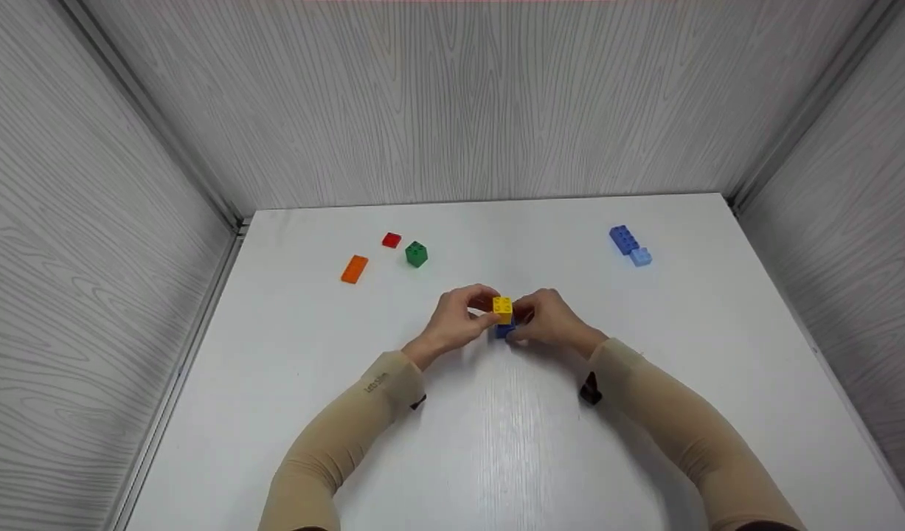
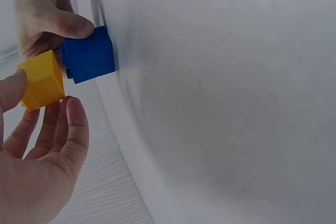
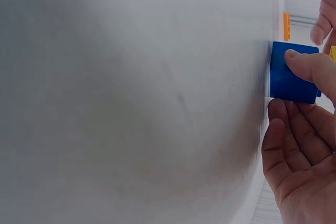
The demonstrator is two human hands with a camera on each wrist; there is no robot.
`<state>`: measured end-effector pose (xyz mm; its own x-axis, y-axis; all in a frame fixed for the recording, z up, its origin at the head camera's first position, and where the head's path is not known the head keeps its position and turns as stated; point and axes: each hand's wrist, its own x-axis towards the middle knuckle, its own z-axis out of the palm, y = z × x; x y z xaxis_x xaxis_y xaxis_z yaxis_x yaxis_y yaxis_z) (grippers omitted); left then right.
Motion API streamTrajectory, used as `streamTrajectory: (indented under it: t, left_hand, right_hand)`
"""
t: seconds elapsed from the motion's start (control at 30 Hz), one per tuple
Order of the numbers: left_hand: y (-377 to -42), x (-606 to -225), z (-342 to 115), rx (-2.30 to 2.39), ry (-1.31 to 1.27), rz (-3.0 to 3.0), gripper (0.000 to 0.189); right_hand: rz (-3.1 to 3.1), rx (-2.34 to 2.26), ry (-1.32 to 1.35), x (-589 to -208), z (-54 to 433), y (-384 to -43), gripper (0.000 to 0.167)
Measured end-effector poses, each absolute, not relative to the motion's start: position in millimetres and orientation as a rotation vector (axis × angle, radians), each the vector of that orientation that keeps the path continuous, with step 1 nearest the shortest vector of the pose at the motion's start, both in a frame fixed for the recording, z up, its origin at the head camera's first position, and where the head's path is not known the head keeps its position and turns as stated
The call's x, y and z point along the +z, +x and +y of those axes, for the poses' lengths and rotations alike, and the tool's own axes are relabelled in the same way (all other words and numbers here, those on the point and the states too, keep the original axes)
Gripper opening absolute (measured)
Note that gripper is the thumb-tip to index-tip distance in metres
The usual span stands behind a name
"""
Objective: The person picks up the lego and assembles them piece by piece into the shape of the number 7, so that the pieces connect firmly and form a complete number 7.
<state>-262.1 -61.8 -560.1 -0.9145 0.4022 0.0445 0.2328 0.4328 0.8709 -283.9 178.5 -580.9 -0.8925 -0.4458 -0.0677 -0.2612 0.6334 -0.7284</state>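
Near the middle of the table, my left hand (image 1: 459, 317) pinches a yellow brick (image 1: 502, 310) between thumb and fingers. A dark blue brick (image 1: 504, 330) stands on the table beneath it, and my right hand (image 1: 552, 321) grips its sides. In the left wrist view a gap shows between the yellow brick (image 2: 42, 81) and the studded top of the blue brick (image 2: 90, 56), so the two are apart. The right wrist view shows my thumb across one face of the blue brick (image 3: 291, 85), with the fingers at its opposite side.
Toward the back left lie an orange brick (image 1: 354, 269), a flat red brick (image 1: 392, 240) and a green brick (image 1: 416, 254). At the back right a long blue brick (image 1: 624, 240) touches a light blue brick (image 1: 641, 257). Grained panels (image 1: 452, 103) wall in the white table (image 1: 452, 457).
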Motion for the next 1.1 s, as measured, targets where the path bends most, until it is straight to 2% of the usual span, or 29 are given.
streamTrajectory:
  t: [0.97, 1.1]
  left_hand:
    - [-262.8, -565.7, -50.4, 1.351, 0.616, 2.590, 0.031]
    - [-263.2, -566.6, -51.0, 1.254, 0.693, 2.650, 0.030]
  right_hand:
    - [2.581, -1.189, -0.615, -582.8, 178.1, -284.5, 0.029]
    - [2.588, -1.196, -0.626, -583.0, 176.9, -284.5, 0.027]
